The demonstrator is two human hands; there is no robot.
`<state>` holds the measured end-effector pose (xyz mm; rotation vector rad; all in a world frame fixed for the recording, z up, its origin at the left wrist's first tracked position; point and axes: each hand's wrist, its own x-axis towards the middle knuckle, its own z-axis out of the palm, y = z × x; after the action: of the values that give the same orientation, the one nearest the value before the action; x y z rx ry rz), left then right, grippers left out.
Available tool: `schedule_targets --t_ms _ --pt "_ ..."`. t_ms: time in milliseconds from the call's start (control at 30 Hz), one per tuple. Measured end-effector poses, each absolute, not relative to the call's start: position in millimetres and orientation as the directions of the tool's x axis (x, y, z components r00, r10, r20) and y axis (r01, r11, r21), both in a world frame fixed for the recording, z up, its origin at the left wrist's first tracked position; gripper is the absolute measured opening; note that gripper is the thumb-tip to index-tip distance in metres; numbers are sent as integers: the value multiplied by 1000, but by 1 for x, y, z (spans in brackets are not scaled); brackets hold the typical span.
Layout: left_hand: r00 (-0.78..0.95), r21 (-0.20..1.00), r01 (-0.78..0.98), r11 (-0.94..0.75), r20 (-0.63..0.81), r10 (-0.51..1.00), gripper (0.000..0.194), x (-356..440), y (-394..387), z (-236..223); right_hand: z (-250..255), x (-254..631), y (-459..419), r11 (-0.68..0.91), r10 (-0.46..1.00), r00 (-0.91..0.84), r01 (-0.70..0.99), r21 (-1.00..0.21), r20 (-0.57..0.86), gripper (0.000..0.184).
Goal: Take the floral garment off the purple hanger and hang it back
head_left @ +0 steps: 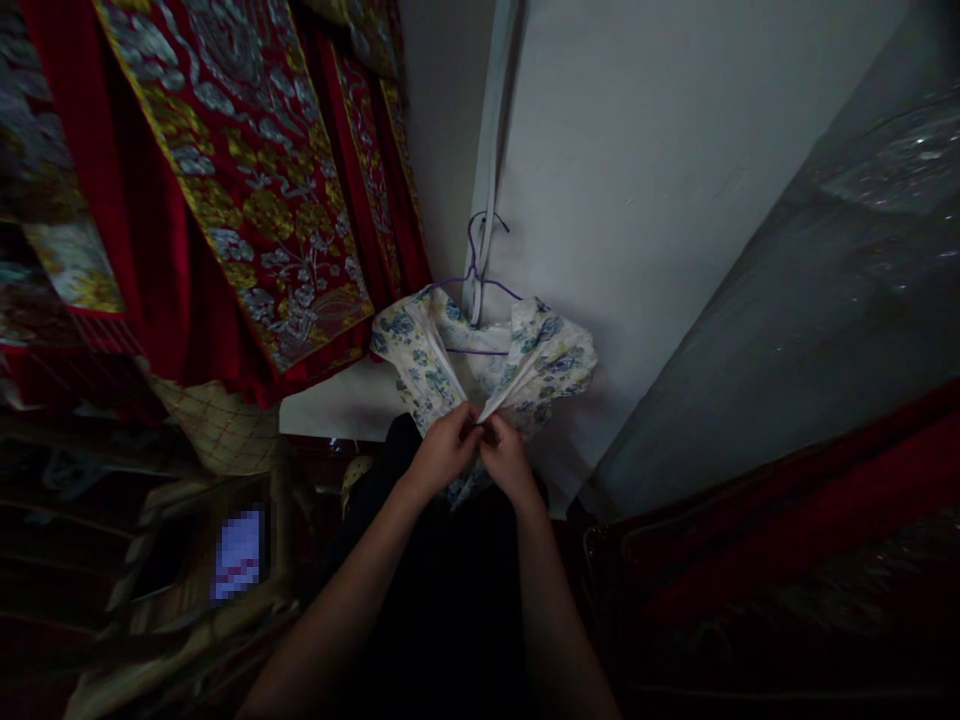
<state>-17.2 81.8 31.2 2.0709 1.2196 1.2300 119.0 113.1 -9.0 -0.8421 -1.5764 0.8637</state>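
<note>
A white shirt (pixel 559 355) with a blue and yellow floral print hangs in front of me on a purple wire hanger (pixel 472 272). Its collar is spread, and the two front edges come together at my hands. My left hand (pixel 450 447) has its fingers closed on one front edge. Close beside it, my right hand (pixel 506 455) pinches the other edge, fingertips nearly touching the left ones. Any button between the fingers is too small and dark to make out. The lower part of the shirt is mostly hidden behind my hands.
Red embroidered garments (pixel 262 190) hang at the left, near the shirt's shoulder. A pale strap (pixel 495 130) runs down the white wall (pixel 637 150) to the hanger. Below left stands a wooden chair (pixel 180 640) with a blurred-out bright item. Clear plastic sheeting (pixel 750 330) covers the right side.
</note>
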Motion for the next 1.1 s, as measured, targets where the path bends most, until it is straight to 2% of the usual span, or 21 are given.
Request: schedule_targets --t_ms 167,333,400,533,800,900,1100 --pt "155 700 453 -552 547 822 15 -20 82 26 -9 115 107 508 857 -150 85 -857 493 12" --pt "-27 835 167 -525 536 844 44 -19 81 15 -4 118 102 433 897 -142 93 -897 418 9" --pt "-96 855 110 -507 517 851 42 -18 81 13 -1 118 102 412 906 -145 83 -908 398 9" --pt "-9 832 229 -505 521 854 9 -22 80 12 1 114 102 404 908 -145 43 -914 394 11" --pt "145 807 358 -470 449 882 18 -32 77 17 0 115 105 352 919 -185 -12 -936 348 13" --pt "175 814 356 -458 424 889 24 -31 75 20 3 116 105 346 914 -212 -34 -938 345 15" --pt "59 965 -26 -262 263 963 31 -25 77 30 6 113 104 365 911 -200 -21 -931 361 11"
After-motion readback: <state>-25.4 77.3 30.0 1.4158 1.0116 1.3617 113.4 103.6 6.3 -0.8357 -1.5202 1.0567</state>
